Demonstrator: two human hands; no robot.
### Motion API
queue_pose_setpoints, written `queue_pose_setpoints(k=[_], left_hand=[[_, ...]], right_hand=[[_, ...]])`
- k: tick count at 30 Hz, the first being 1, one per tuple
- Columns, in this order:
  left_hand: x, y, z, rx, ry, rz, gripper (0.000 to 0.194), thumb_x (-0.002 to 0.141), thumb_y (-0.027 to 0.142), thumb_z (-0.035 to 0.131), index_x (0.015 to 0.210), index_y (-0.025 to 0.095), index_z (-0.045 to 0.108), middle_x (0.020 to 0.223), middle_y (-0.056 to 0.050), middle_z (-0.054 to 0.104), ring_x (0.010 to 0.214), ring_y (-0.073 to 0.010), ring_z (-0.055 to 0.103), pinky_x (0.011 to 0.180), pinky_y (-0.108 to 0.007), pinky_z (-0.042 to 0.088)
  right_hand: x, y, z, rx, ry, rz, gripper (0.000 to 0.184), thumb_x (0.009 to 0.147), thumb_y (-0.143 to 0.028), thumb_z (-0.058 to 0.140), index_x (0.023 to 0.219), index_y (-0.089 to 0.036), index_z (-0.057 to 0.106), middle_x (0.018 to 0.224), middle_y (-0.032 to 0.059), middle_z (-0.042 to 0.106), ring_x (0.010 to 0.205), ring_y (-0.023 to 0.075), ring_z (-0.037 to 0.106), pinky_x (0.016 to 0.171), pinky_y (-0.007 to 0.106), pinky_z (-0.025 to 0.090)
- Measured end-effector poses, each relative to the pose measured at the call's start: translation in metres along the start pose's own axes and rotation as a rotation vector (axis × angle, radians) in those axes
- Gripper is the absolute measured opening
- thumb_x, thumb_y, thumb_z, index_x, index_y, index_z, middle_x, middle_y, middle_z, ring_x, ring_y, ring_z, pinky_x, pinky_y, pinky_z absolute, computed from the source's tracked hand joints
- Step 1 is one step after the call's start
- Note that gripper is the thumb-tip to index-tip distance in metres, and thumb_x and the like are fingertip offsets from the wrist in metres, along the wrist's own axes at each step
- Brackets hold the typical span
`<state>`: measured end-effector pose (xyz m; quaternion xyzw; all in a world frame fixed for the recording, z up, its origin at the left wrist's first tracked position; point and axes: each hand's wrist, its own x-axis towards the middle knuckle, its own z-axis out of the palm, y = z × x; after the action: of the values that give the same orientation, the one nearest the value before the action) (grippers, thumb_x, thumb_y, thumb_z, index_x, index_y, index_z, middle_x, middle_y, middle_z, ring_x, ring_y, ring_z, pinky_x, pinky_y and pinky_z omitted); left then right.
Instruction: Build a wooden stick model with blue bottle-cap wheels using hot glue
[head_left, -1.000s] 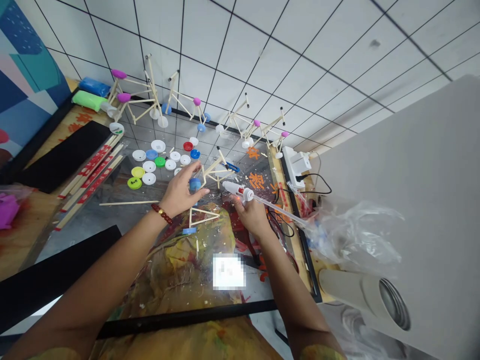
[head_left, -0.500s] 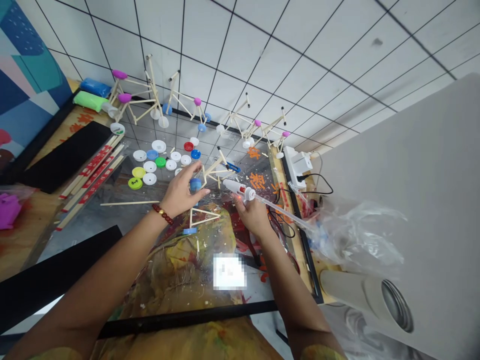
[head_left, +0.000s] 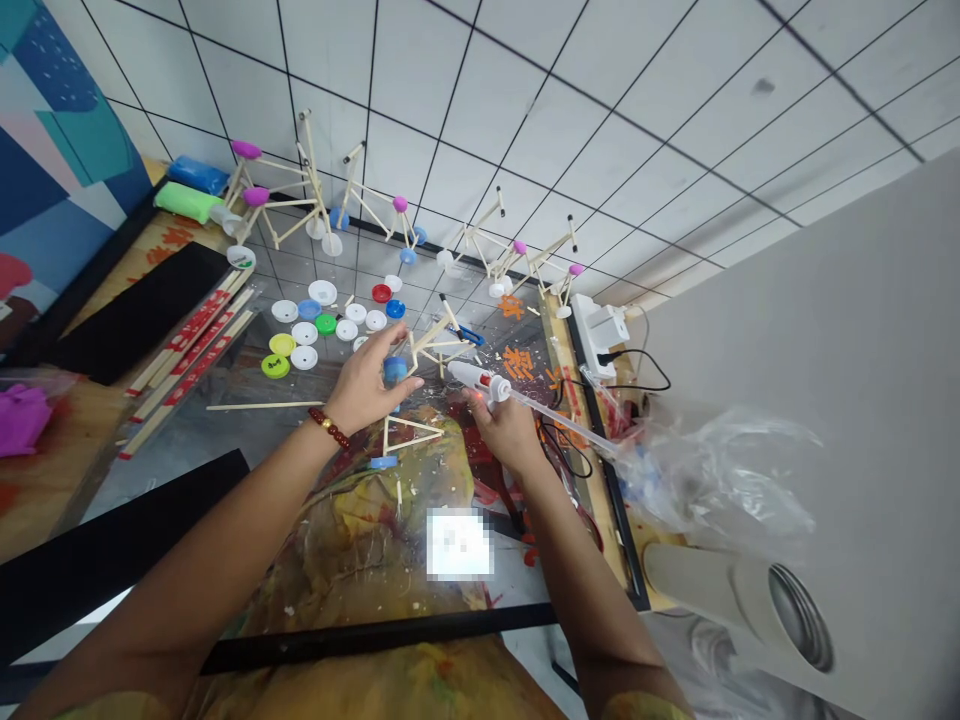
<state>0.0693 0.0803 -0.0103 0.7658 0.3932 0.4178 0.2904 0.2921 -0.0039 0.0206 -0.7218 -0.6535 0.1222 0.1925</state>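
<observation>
My left hand [head_left: 364, 385] hovers over the painted board, its thumb and fingertips around a blue bottle cap [head_left: 395, 370]. That cap appears to hold a small frame of thin wooden sticks [head_left: 433, 345] just to the right. My right hand [head_left: 510, 435] is closed around a white hot glue gun [head_left: 480, 383], whose nozzle points left toward that frame. A long clear glue stick [head_left: 562, 425] trails out of its back. Below the hands lies a wooden stick triangle [head_left: 409, 433] with a blue cap [head_left: 382, 462] at its corner.
Several coloured bottle caps [head_left: 322, 292] lie left of my hands, with finished stick models [head_left: 360, 195] behind them. Wrapped wooden sticks [head_left: 191, 340] lie at left. A power strip [head_left: 598, 325] and plastic bag [head_left: 712, 470] sit at right, beside a cardboard tube [head_left: 739, 600].
The whole scene has drifted slightly as my head moved. Both hands stay nearly in place, with the glue gun still held by the blue cap and stick frame.
</observation>
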Motion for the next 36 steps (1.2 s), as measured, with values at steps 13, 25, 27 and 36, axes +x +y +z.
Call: queue_pose_setpoints(k=[13, 25, 27, 36], left_hand=[[0.000, 0.001, 0.000, 0.012, 0.000, -0.008, 0.073, 0.078, 0.031, 0.074, 0.143, 0.021, 0.042, 0.136, -0.012, 0.060, 0.123, -0.0278, 0.060, 0.107, -0.045, 0.048], [0.000, 0.002, -0.001, -0.013, -0.008, -0.014, 0.074, 0.078, 0.032, 0.074, 0.143, 0.023, 0.041, 0.137, -0.012, 0.059, 0.124, -0.0287, 0.060, 0.107, -0.047, 0.048], [0.000, 0.003, -0.001, -0.016, -0.013, -0.012, 0.074, 0.078, 0.033, 0.073, 0.143, 0.022, 0.041, 0.138, -0.013, 0.058, 0.125, -0.0288, 0.059, 0.107, -0.047, 0.048], [0.001, 0.004, -0.002, -0.009, 0.017, 0.021, 0.074, 0.077, 0.031, 0.075, 0.142, 0.021, 0.042, 0.140, -0.013, 0.055, 0.129, -0.0294, 0.055, 0.110, -0.049, 0.046]], right_hand=[[-0.003, 0.001, -0.001, 0.045, 0.026, 0.020, 0.043, 0.094, -0.047, 0.044, 0.119, -0.017, 0.062, 0.113, 0.0172, 0.072, 0.108, 0.0310, 0.067, 0.090, 0.040, 0.051], [-0.009, -0.005, -0.012, 0.183, 0.086, 0.069, 0.047, 0.092, -0.052, 0.048, 0.117, -0.016, 0.065, 0.109, 0.0141, 0.074, 0.102, 0.0299, 0.069, 0.088, 0.040, 0.052], [-0.008, -0.006, -0.012, 0.264, 0.096, 0.060, 0.048, 0.093, -0.052, 0.048, 0.119, -0.015, 0.065, 0.113, 0.0136, 0.073, 0.105, 0.0291, 0.068, 0.093, 0.041, 0.050], [-0.012, -0.004, -0.027, 0.608, 0.071, 0.132, 0.048, 0.087, -0.054, 0.060, 0.115, -0.016, 0.068, 0.111, 0.0092, 0.074, 0.104, 0.0270, 0.067, 0.093, 0.041, 0.050]])
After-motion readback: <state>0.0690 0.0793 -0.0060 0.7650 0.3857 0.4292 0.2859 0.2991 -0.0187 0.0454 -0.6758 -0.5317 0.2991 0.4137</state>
